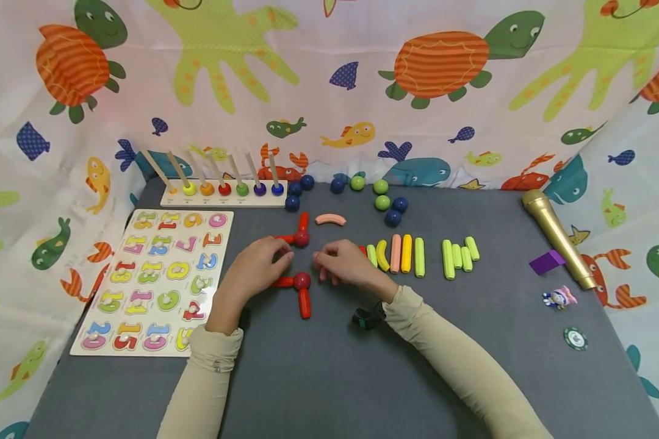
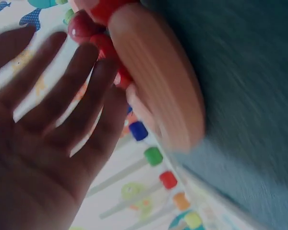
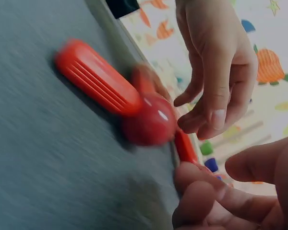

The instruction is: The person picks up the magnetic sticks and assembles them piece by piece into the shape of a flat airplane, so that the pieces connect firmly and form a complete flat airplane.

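Head view: two red balls (image 1: 302,238), each apparently joined to red sticks (image 1: 304,303), sit apart between the hands; part-built, I'd judge, with green sticks (image 1: 420,258) loose and unjoined. Left hand (image 1: 257,266) arches down, fingers parted, empty; right hand (image 1: 348,262) hovers, fingers loosely curled, gripping nothing visible.

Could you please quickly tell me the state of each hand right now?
Left hand: open, holding nothing.
Right hand: open, fingers loosely curled, nothing visible in its grasp.
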Tool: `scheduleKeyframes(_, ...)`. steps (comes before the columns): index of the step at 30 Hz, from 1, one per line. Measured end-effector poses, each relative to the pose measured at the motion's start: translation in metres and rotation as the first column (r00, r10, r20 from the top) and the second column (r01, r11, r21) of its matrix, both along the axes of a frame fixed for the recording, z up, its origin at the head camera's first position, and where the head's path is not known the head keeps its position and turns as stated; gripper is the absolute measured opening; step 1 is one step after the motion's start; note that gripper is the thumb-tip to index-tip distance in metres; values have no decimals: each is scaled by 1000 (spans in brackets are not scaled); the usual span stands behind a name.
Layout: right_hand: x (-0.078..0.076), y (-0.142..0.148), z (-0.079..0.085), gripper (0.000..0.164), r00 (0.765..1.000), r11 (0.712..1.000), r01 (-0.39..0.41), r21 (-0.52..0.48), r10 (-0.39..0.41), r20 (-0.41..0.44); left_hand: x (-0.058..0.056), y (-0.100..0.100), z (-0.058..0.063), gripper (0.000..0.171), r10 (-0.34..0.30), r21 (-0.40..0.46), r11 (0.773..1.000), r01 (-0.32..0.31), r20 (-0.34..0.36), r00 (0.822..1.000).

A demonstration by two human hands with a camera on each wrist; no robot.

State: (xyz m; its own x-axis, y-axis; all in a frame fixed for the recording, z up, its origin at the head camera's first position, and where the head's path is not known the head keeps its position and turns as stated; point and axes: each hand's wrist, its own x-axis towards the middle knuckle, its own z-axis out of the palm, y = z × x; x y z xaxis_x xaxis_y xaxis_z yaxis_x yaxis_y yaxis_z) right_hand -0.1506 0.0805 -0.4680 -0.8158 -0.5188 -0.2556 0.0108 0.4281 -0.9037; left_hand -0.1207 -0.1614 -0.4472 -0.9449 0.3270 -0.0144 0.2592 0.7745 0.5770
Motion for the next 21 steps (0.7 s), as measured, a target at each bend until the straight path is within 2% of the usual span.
scheduleKeyframes(3, -15, -4, 12, 28, 996, 997, 76, 8, -76, -47, -12, 7, 0, 22, 85, 12, 996, -84, -40, 996)
scheduleKeyframes(6, -31, -7, 19, 24, 987, 992, 123, 21, -120, -103, -25, 13, 0, 24, 131, 30, 991, -129, -47, 990)
scheduleKeyframes(8, -43, -11, 21, 22, 981, 992, 125, 22, -120, -155, -34, 14, -1, 25, 151, 34, 988, -150, -23, 988)
scheduleKeyframes(10, -54, -15, 22, 20, 970, 993, 116, 23, -108, -217, -43, 16, -2, 27, 175, 39, 984, -176, 32, 984)
scheduleKeyframes(15, -84, -28, 24, 20, 932, 996, 38, 77, -8, -363, -61, 19, 0, 30, 206, 12, 978, -211, 156, 966)
scheduleKeyframes(19, -102, -39, 24, 40, 908, 986, -68, 154, 125, -400, -71, 26, 0, 31, 226, -22, 974, -226, 206, 952)
scheduleKeyframes(21, -110, -44, 23, 52, 893, 972, -123, 201, 197, -406, -76, 30, 0, 32, 243, -42, 970, -240, 228, 943)
